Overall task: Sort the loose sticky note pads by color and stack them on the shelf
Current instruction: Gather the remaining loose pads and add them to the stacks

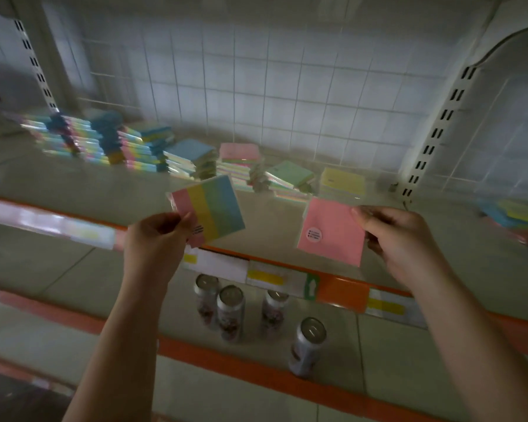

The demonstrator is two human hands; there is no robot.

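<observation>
My left hand pinches a striped pad with pink, yellow, green and blue bands, held above the shelf's front edge. My right hand pinches a plain pink pad by its right edge, at about the same height. On the shelf behind them stand stacks of pads: striped stacks at the left, then a blue-topped stack, a pink-topped stack, a green-topped stack and a yellow-topped stack.
More loose pads lie at the shelf's far right. An orange rail with price labels runs along the shelf front. Several drink cans stand on the lower shelf. A white wire grid forms the back wall.
</observation>
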